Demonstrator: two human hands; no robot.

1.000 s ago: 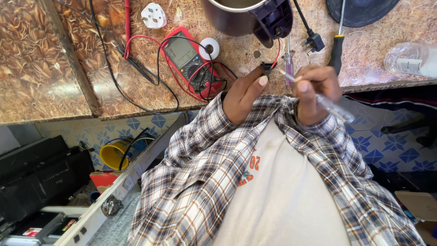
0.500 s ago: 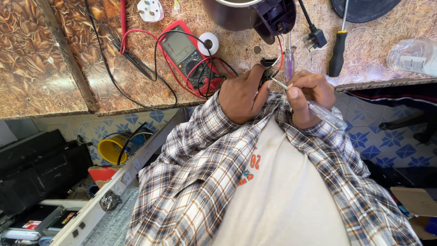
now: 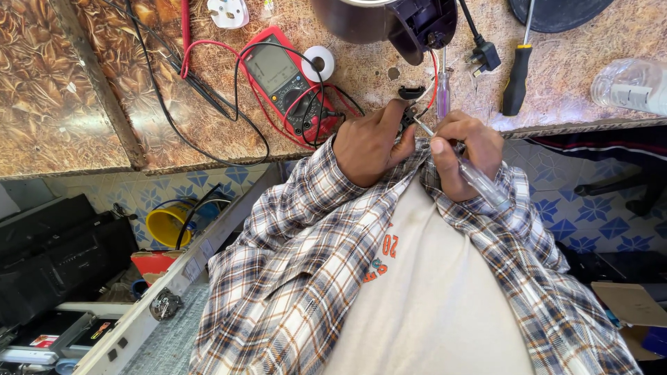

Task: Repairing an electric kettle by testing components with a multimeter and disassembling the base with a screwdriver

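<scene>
1. Two hands meet at the counter's (image 3: 208,132) near edge: the left hand (image 3: 368,142) pinches a small black part (image 3: 410,114).
2. Right hand (image 3: 462,149) is closed round a clear-handled screwdriver (image 3: 472,173), its long axis slanting up-left, tip touching the part.

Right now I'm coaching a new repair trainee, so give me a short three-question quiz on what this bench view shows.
1. True or false: the right hand holds a clear-handled screwdriver.
2. What does the left hand pinch? A) a small black part B) the white plug C) the water bottle
3. Which colour is the casing of the multimeter on the worktop?

Key
1. True; its tip points at the part.
2. A.
3. Red; its red and black leads trail across the worktop.
</scene>
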